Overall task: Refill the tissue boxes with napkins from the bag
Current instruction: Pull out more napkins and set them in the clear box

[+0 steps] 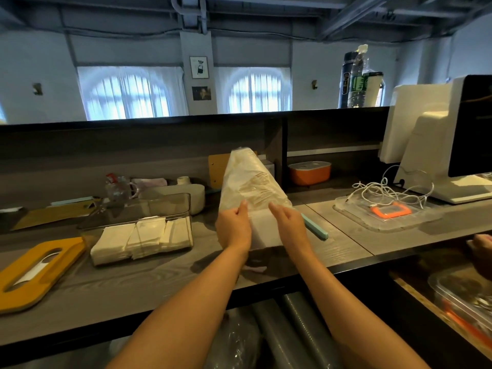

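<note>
Step in hand: drawing napkins out of the bag; judged from both hands working at its near, open end.
Bag (253,179): clear plastic, tilted up and away from the person over the counter, packed with pale napkins; its near end sits between the two hands.
Napkin stack (266,230): a white block showing at the bag's mouth, partly out.
Left hand (234,226): fingers curled round the left edge of the bag's mouth, gripping plastic.
Right hand (288,225): fingers curled on the right side of the mouth, holding plastic and stack together as far as can be told.
Tissue box (138,227): clear, lidless, left of the bag and apart from it; already holds several folded white wads.
Lid (34,270): yellow, slotted, lying flat on the counter left of the box.
Next move, judged: slide the stack free without it fanning apart, then carry it left and seat it in the box.
Surface: grey wood-grain counter (332,243) with a dark back wall and shelf recess.
Also on counter: orange container (310,173) in the recess; white cables (386,190) over a clear tray; white monitor (452,139) at right.
Room: arched curtained windows (127,94), bare pipes overhead.
</note>
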The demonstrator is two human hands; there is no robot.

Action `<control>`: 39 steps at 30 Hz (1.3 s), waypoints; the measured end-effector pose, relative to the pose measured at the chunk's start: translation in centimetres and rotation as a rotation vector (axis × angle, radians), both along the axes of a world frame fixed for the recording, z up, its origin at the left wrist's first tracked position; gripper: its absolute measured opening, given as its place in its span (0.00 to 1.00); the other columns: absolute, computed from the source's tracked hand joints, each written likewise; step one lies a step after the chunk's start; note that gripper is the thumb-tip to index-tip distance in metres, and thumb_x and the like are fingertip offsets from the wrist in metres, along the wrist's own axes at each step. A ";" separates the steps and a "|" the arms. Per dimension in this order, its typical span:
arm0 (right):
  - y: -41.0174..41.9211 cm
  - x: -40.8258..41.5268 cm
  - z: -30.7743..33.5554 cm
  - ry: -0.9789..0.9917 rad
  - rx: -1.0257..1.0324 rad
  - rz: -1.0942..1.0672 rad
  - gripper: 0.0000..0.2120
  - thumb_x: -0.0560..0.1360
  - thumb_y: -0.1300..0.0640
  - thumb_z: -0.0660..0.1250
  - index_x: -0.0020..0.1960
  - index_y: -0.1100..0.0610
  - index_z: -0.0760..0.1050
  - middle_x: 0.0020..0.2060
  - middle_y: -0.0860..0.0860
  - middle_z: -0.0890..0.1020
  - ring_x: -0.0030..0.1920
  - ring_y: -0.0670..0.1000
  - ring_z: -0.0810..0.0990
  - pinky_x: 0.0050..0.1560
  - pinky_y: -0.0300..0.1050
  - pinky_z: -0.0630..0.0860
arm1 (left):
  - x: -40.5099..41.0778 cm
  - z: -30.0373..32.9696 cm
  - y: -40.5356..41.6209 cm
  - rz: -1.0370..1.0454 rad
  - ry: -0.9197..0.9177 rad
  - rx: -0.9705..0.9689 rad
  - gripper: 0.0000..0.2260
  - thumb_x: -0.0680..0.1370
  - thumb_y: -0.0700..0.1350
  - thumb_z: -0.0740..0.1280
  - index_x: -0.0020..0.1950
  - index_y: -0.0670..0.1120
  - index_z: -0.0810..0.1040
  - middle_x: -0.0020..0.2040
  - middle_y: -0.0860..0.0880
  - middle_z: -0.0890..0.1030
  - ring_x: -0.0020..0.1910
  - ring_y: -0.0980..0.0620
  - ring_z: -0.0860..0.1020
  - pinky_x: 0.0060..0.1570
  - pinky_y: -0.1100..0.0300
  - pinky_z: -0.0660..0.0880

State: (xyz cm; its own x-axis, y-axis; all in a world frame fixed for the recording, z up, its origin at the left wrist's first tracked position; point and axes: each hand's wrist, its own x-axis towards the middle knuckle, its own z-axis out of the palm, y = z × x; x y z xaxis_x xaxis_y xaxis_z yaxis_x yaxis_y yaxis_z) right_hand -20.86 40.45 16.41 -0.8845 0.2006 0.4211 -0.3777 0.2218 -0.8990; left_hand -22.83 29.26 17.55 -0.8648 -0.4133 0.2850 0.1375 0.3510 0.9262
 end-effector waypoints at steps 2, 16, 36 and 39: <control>-0.1 0.1 0.0 -0.044 0.061 0.205 0.09 0.78 0.55 0.66 0.57 0.56 0.75 0.48 0.50 0.79 0.49 0.47 0.79 0.41 0.37 0.76 | -0.1 0.4 -1.2 0.045 0.001 0.055 0.20 0.82 0.57 0.61 0.38 0.46 0.78 0.39 0.49 0.79 0.41 0.50 0.79 0.41 0.57 0.74; 0.6 -0.6 0.5 -0.121 -0.323 0.093 0.25 0.78 0.58 0.67 0.74 0.53 0.67 0.66 0.52 0.73 0.58 0.48 0.74 0.50 0.40 0.74 | 0.7 1.3 -2.5 -0.624 -0.376 0.151 0.16 0.76 0.45 0.72 0.62 0.45 0.74 0.54 0.49 0.79 0.53 0.48 0.78 0.53 0.53 0.78; -0.3 0.3 0.4 -0.123 0.042 0.225 0.18 0.74 0.65 0.68 0.60 0.50 0.75 0.49 0.49 0.80 0.50 0.48 0.80 0.43 0.38 0.77 | 1.1 -0.8 -4.2 -0.460 -0.084 0.716 0.19 0.74 0.40 0.74 0.64 0.44 0.75 0.54 0.43 0.83 0.52 0.44 0.82 0.42 0.51 0.80; 0.1 -0.1 0.3 -0.098 -0.116 0.151 0.15 0.75 0.64 0.68 0.60 0.54 0.76 0.50 0.50 0.83 0.51 0.50 0.82 0.43 0.35 0.77 | 1.1 -0.9 -5.4 -0.548 -0.117 0.505 0.19 0.74 0.39 0.74 0.63 0.44 0.75 0.54 0.44 0.82 0.53 0.45 0.82 0.44 0.53 0.80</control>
